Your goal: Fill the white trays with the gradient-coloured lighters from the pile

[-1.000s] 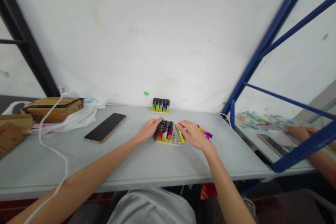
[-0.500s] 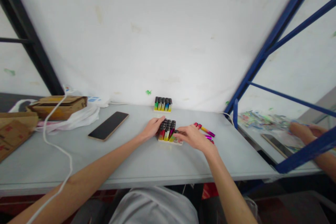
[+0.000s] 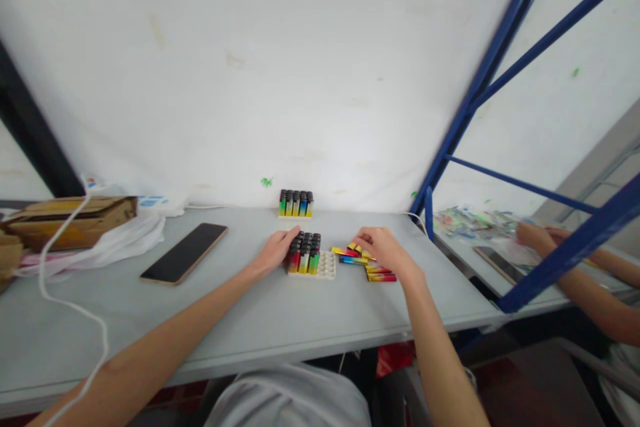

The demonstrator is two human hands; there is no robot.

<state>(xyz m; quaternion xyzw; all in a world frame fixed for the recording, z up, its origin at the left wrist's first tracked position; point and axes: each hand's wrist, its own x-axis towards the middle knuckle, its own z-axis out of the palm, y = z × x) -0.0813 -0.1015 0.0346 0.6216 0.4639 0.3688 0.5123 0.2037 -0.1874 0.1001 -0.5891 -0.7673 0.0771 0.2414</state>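
Note:
A white tray point(image 3: 326, 267) with round holes carries upright lighters point(image 3: 305, 255) with black tops in its left part; holes show bare at its right. My left hand point(image 3: 276, 250) is closed against the left side of this tray and its lighters, thumb at the top corner. To the right of the tray, my right hand point(image 3: 384, 248) is over a loose pile of lighters point(image 3: 381, 274), red, yellow and blue, lying flat. Its fingertips are pinched on one yellow lighter point(image 3: 355, 247), partly hidden by the hand.
Against the wall stands a second tray of lighters point(image 3: 296, 204). A phone point(image 3: 185, 253) lies at left, near a cardboard box point(image 3: 75, 220), a plastic bag point(image 3: 133, 240) and a white cable point(image 3: 75, 303). A blue metal frame point(image 3: 463, 127) rises at right; beyond it another person's hands point(image 3: 537, 237) are at work.
My right hand has gone from the tray's front right to the loose lighters. A green lighter now shows in the tray's front row. My left hand stays at the tray; the view has turned rightward.

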